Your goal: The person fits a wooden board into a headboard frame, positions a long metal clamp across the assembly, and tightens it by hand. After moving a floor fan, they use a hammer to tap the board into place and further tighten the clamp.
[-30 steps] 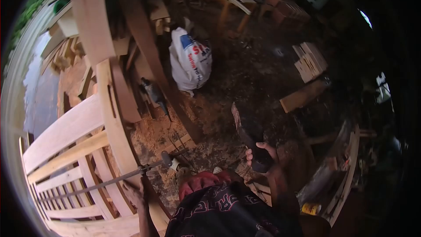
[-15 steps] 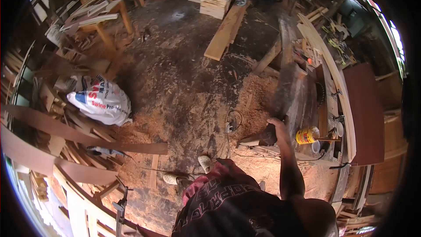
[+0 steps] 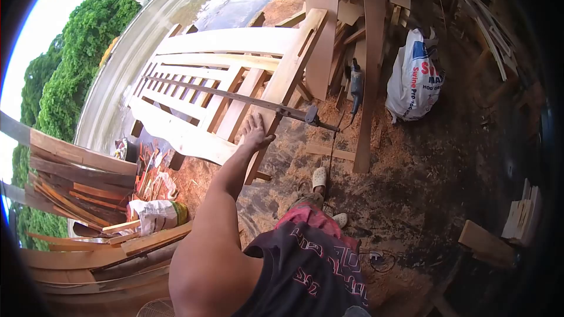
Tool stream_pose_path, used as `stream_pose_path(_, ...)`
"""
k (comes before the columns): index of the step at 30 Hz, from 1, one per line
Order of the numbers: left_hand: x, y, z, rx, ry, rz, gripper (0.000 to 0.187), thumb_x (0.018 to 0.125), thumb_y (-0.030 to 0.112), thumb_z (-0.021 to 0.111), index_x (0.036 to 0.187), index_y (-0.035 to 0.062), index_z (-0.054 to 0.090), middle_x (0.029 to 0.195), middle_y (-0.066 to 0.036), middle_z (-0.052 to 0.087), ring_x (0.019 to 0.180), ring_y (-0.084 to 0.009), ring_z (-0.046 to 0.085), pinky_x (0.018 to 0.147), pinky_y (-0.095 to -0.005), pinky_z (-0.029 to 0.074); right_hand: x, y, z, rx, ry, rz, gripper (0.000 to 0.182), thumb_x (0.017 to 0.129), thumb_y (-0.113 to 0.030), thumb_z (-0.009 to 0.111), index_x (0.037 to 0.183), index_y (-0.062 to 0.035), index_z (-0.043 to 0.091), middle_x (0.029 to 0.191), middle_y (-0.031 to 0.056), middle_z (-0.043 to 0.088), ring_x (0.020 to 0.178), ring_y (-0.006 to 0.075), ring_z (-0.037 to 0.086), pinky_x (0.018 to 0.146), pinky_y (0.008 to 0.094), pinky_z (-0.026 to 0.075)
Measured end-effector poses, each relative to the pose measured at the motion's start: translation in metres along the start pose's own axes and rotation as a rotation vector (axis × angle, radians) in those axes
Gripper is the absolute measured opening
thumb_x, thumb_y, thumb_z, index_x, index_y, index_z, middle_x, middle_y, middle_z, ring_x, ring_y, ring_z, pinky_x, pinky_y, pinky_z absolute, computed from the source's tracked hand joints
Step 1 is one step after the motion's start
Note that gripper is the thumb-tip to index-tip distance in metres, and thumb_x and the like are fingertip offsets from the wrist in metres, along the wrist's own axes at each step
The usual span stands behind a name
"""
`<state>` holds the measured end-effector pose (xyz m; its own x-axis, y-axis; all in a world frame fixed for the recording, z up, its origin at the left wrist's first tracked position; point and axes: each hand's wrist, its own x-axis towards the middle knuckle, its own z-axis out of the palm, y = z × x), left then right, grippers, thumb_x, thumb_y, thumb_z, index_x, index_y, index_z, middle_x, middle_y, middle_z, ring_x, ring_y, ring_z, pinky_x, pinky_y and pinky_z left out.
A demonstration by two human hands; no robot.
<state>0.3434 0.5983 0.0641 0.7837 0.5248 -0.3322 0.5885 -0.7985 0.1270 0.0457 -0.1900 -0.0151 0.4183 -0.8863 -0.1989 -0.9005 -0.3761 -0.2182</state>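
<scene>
My left hand [image 3: 255,135] rests with its fingers stretched out on the end post [image 3: 288,82] of a slatted wooden frame [image 3: 217,61]. This frame has light rails and a curved lower board [image 3: 176,132]. A long bar clamp [image 3: 235,95] runs across the slats, just above my fingers, and its screw end [image 3: 311,116] sticks out past the post. My right hand is out of view.
An angle grinder [image 3: 356,85] with a cord lies right of the frame, beside long boards [image 3: 371,82]. Beyond stands a white printed sack [image 3: 414,82]. Lumber [image 3: 88,176] is stacked at the left. Sawdust and a cord [image 3: 382,261] lie on the floor.
The view has swung left, from the cluttered bench to the slatted frame. My right hand has left view, and my left hand now shows on the end post.
</scene>
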Motion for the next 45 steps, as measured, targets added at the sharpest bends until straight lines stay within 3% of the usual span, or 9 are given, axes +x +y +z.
stream_pose_path(7, -0.037, -0.01, 0.014, -0.08, 0.107, 0.06, 0.094, 0.087, 0.056, 0.064, 0.156, 0.0061, 0.024, 0.161, -0.032, 0.008, 0.15, -0.0498, 0.003, 0.12, -0.0606, 0.006, 0.015, -0.073, 0.031, -0.218, -0.099, -0.117, 0.042, 0.094, -0.033, 0.063, 0.121, -0.0018, 0.066, 0.118, 0.019, 0.065, 0.103, 0.0278, 0.062, 0.091, 0.0398, 0.049)
stream_pose_path(14, 0.002, 0.132, -0.051, -0.238, 0.52, 0.691, 0.059, 0.093, 0.04, 0.066, 0.138, 0.0073, 0.05, 0.143, -0.019, 0.047, 0.141, -0.0357, 0.036, 0.118, -0.054, 0.023, -0.026, -0.289, 0.17, 0.262, -0.548, -0.543, 0.048, 0.096, -0.041, 0.063, 0.122, -0.001, 0.064, 0.123, 0.0197, 0.064, 0.104, 0.0251, 0.062, 0.087, 0.0412, 0.049)
stream_pose_path(17, 0.066, 0.158, -0.04, -0.212, 0.288, 0.567, 0.055, 0.097, 0.047, 0.053, 0.125, 0.0, 0.06, 0.12, -0.02, 0.064, 0.118, -0.0341, 0.058, 0.106, -0.0448, 0.041, -0.143, -0.474, 0.188, 0.705, -1.247, -0.206, 0.083, 0.096, -0.063, 0.053, 0.144, 0.004, 0.041, 0.133, 0.019, 0.055, 0.113, 0.0299, 0.058, 0.097, 0.0386, 0.046)
stream_pose_path(19, 0.085, 0.163, -0.053, -0.154, -0.178, 0.465, 0.054, 0.098, 0.049, 0.048, 0.107, 0.0005, 0.069, 0.099, -0.021, 0.07, 0.097, -0.038, 0.068, 0.09, -0.0478, 0.052, -0.196, -0.566, 0.196, 0.872, -1.401, -0.104, 0.086, 0.094, -0.068, 0.052, 0.141, 0.0034, 0.043, 0.124, 0.0183, 0.056, 0.108, 0.0263, 0.059, 0.095, 0.0389, 0.048)
stream_pose_path(22, 0.068, 0.165, -0.054, -0.33, -0.238, 0.269, 0.055, 0.099, 0.051, 0.045, 0.088, 0.0026, 0.07, 0.084, -0.019, 0.071, 0.082, -0.0404, 0.069, 0.074, -0.052, 0.056, -0.242, -0.665, 0.169, 0.954, -1.525, 0.011, 0.076, 0.093, -0.066, 0.056, 0.129, 0.001, 0.05, 0.107, 0.0142, 0.061, 0.092, 0.0237, 0.063, 0.083, 0.0365, 0.053)
stream_pose_path(30, 0.047, 0.176, -0.017, -0.334, 0.078, 0.46, 0.034, 0.087, 0.039, 0.059, 0.077, 0.0077, 0.068, 0.073, -0.017, 0.07, 0.073, -0.0344, 0.071, 0.071, -0.0442, 0.055, -0.222, -0.709, 0.201, 0.878, -1.633, 0.638, 0.05, 0.087, -0.054, 0.07, 0.09, -0.0054, 0.061, 0.068, 0.0006, 0.053, 0.055, 0.0132, 0.052, 0.049, 0.0255, 0.044)
stream_pose_path(35, 0.052, 0.181, -0.037, -0.369, -0.067, 0.314, 0.029, 0.082, 0.033, 0.059, 0.072, 0.009, 0.073, 0.071, -0.017, 0.07, 0.072, -0.0344, 0.071, 0.066, -0.0452, 0.057, -0.221, -0.717, 0.238, 0.534, -1.49, 0.303, 0.031, 0.088, -0.037, 0.069, 0.072, -0.0172, 0.052, 0.049, -0.01, 0.033, 0.035, 0.0058, 0.027, 0.034, 0.0218, 0.021)
stream_pose_path(39, 0.054, 0.18, -0.031, -0.402, -0.107, 0.291, 0.024, 0.075, 0.03, 0.066, 0.074, 0.0084, 0.076, 0.077, -0.018, 0.072, 0.074, -0.0337, 0.073, 0.066, -0.0439, 0.058, -0.276, -0.721, 0.153, 0.76, -1.101, -0.388, 0.033, 0.085, -0.024, 0.068, 0.065, -0.02, 0.041, 0.051, -0.01, 0.025, 0.037, 0.0054, 0.024, 0.036, 0.0261, 0.02)
stream_pose_path(45, 0.057, 0.178, -0.021, -0.432, 0.028, 0.286, 0.029, 0.075, 0.031, 0.062, 0.069, 0.0045, 0.072, 0.074, -0.021, 0.07, 0.071, -0.0372, 0.071, 0.063, -0.0464, 0.057, -0.287, -0.69, 0.112, 0.925, -1.141, -0.541, 0.04, 0.089, -0.02, 0.066, 0.06, -0.0156, 0.039, 0.055, -0.0049, 0.037, 0.046, 0.008, 0.035, 0.046, 0.0265, 0.029)
